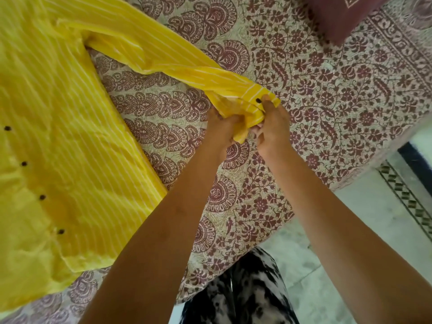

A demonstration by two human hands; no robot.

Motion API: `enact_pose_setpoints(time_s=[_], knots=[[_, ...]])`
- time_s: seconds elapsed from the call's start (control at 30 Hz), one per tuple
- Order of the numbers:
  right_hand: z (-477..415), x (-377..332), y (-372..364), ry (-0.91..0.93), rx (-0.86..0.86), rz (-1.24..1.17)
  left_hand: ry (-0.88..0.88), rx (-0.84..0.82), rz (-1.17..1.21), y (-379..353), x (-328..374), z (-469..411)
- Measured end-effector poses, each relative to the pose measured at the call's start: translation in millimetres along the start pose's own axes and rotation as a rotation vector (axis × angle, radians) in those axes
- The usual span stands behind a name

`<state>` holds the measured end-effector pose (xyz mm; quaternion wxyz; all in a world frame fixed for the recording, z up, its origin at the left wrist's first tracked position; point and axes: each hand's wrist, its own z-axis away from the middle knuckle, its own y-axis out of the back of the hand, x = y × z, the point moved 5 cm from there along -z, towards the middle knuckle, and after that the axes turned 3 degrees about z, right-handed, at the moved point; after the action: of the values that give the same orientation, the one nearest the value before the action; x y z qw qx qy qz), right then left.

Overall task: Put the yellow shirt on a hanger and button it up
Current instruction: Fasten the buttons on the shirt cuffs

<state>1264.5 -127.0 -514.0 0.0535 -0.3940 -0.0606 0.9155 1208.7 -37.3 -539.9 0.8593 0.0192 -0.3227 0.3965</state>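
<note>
The left hand (224, 127) and the right hand (272, 129) meet at the cuff (254, 106) of one long sleeve (163, 54), both closed on its cloth. The left hand has its fingers curled into the bunched lower edge of the cuff; the right hand pinches the cuff's upper edge, its thumb tip lying just beside a small dark cuff button (258, 100). The two hands sit close together, with a fold of yellow cloth hanging down between them. Both forearms are bare and reach in from the bottom of the view.

From the cuff the sleeve runs up and to the left, lifted a little off the bed at the hands' end, and joins the body of the yellow shirt (58, 136). The shirt is yellow with thin pale stripes and lies spread flat on the left side of the bed, with a row of four dark front buttons (42, 197) down its front near the left edge of the view.

Under everything is a bedsheet (315, 90) printed in maroon flowers and paisley on a cream ground. A maroon pillow (339, 17) rests at the top right corner. Beyond the bed's edge on the right is a pale tiled floor (364, 220), and black-and-white patterned clothing (247, 291) shows at the bottom
</note>
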Motion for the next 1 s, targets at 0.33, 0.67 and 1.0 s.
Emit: enact_pose_setpoints(time_s=[0.33,0.67,1.0], knots=[[0.8,12.6,15.4,0.360,0.002,0.473,-0.012,0.146,0.100,41.5,-7.6,18.1],[16.9,44.6,23.4,0.210,0.248,0.628,-0.113,0.250,-0.161,49.5,-19.3,29.1],[27.4,52.3,1.4,-0.193,0.011,0.320,-0.276,0.214,-0.336,46.6,-5.6,30.8]])
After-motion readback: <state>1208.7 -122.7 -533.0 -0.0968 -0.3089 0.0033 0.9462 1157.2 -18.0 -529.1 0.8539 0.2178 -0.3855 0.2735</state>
